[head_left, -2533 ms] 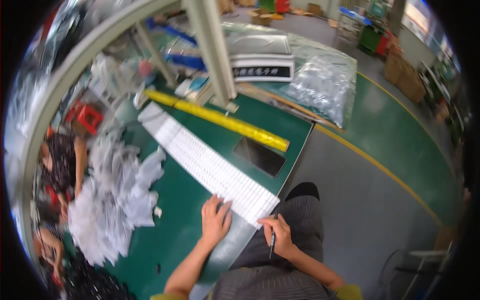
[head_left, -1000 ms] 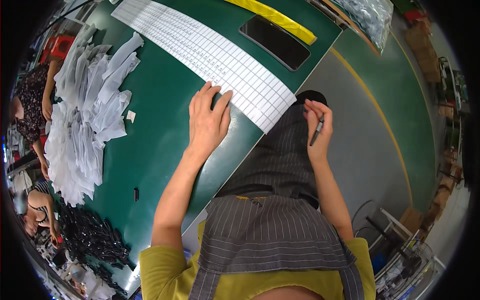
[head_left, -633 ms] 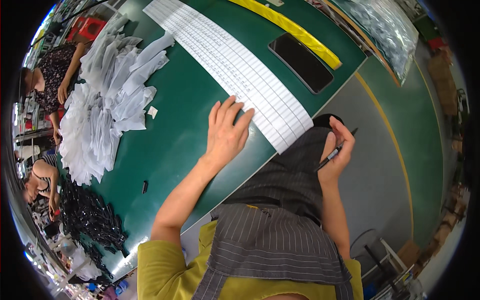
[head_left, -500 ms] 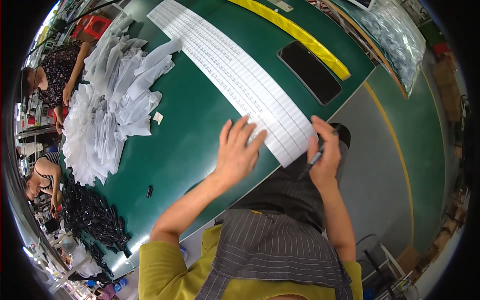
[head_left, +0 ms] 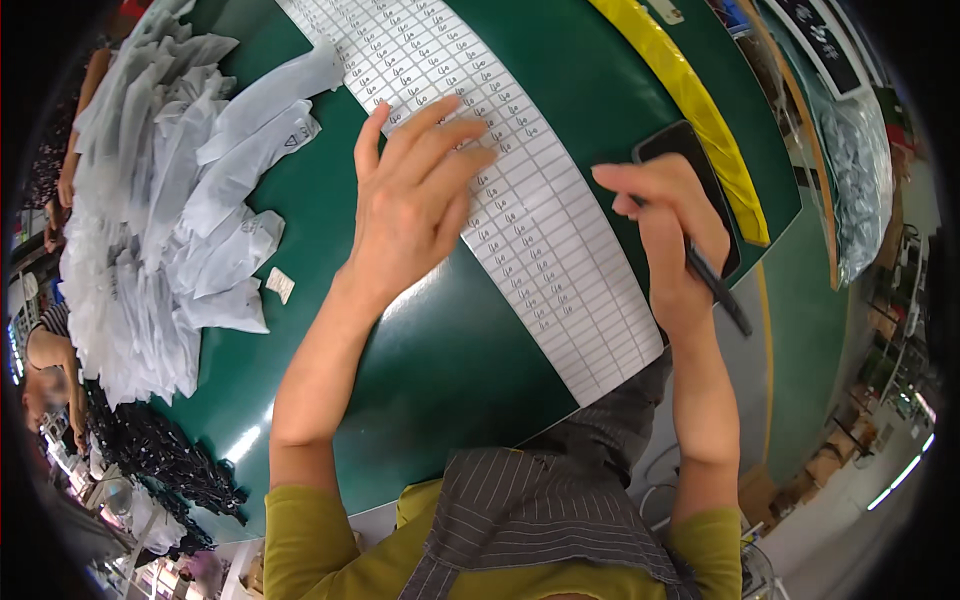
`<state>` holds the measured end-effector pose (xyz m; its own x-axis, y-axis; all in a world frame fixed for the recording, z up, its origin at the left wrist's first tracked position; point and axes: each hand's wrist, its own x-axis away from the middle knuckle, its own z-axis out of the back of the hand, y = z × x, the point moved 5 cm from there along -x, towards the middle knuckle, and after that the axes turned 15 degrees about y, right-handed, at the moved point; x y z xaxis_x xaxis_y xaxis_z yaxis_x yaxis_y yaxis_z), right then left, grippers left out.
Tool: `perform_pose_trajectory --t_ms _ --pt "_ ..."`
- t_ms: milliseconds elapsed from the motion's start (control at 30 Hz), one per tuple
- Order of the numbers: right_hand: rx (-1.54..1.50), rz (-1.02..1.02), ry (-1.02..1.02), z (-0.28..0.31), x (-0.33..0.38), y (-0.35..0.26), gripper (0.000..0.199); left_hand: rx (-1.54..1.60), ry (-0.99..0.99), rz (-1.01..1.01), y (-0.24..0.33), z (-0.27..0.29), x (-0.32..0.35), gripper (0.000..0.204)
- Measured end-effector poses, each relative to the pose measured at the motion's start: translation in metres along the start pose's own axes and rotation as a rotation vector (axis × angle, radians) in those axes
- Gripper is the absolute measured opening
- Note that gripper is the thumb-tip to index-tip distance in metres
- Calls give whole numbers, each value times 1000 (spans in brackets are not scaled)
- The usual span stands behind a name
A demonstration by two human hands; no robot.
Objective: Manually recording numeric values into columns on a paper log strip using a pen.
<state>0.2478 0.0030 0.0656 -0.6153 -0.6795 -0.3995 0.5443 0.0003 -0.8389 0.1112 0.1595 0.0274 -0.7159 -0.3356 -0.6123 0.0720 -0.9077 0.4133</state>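
A long white label sheet (head_left: pixel 600 290), ruled into small cells, runs across the green table toward me. Handwritten marks fill many cells; those by its near right end are blank. My left hand (head_left: pixel 410 190) lies over the sheet's left edge with fingers spread, holding nothing. Off the sheet's right edge, my right hand (head_left: pixel 675 225) grips a black marker pen (head_left: pixel 722 292), whose rear end points down and right; its tip is hidden by the fingers. Partly behind that hand lies a black smartphone (head_left: pixel 690 160).
Crumpled translucent plastic bags (head_left: pixel 170 230) heap at the left, near a small paper scrap (head_left: pixel 280 285). Black small parts (head_left: pixel 165 455) pile below them. A yellow strip (head_left: pixel 690 90) lies beyond the phone. Clear plastic packs (head_left: pixel 855 170) are at far right. Co-workers sit at left.
Both hands have moved farther up along the sheet, the left one staying spread. My right hand has turned, with the pen still in it. The whole view has shifted and come closer.
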Motion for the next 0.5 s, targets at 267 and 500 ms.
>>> perform_pose_trajectory --t_ms 267,500 --pt "-310 -271 99 -64 -14 45 11 32 -23 77 -15 -5 7 28" --pt "-154 -287 189 -59 -8 50 14 9 -52 123 -14 -7 8 27"
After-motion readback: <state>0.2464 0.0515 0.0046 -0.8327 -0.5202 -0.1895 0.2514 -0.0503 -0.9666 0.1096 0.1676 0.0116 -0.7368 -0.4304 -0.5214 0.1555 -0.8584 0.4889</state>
